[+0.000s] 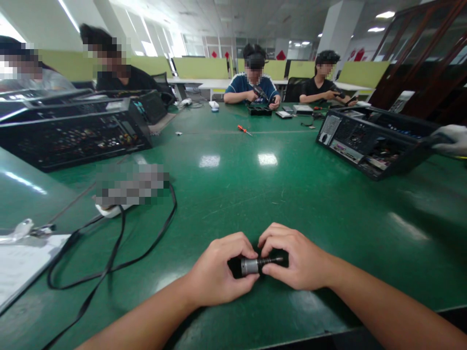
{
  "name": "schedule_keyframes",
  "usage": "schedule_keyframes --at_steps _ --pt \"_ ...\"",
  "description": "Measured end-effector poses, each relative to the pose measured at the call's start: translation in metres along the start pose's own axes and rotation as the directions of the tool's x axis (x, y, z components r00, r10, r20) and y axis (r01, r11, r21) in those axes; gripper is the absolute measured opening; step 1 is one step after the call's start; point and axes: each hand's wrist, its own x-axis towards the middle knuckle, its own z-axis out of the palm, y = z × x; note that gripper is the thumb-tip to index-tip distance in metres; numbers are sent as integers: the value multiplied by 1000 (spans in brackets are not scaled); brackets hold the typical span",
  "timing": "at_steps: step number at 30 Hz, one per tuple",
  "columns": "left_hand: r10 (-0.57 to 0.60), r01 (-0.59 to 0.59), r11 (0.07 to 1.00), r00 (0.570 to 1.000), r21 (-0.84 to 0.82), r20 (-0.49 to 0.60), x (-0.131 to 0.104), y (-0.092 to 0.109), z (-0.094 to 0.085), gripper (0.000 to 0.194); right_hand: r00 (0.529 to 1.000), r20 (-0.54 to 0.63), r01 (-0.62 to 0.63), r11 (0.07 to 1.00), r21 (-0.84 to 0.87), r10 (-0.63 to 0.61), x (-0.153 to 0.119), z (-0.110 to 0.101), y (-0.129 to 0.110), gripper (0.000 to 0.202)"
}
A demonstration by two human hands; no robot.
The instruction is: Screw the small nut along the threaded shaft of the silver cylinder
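Note:
Low in the middle of the head view, a small cylindrical tool part (pixel 251 266) lies sideways between my hands, close over the green tabletop. It has a grey metal collar on the left and a dark ridged shaft tapering to a thin tip on the right. My left hand (pixel 223 269) is closed round the collar, thumb below and fingers above. With thumb and curled fingers, my right hand (pixel 297 257) pinches the ridged shaft. The tip points toward my right palm. Its exact kind is unclear, and fingers hide some of it.
A blurred power strip (pixel 109 210) with looping black cable (pixel 171 209) and a clipboard (pixel 32 257) lie left. Open computer cases stand left (pixel 80 131) and right (pixel 365 138). An orange screwdriver (pixel 243 130) lies farther back. Several people sit around; a gloved hand (pixel 452 140) touches the right case.

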Motion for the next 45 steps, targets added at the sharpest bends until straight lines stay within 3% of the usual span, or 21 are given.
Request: schedule_keyframes --at_steps 45 --pt "68 -68 997 997 33 -21 1 3 -5 19 999 2 46 997 -60 -46 -2 -10 0 15"
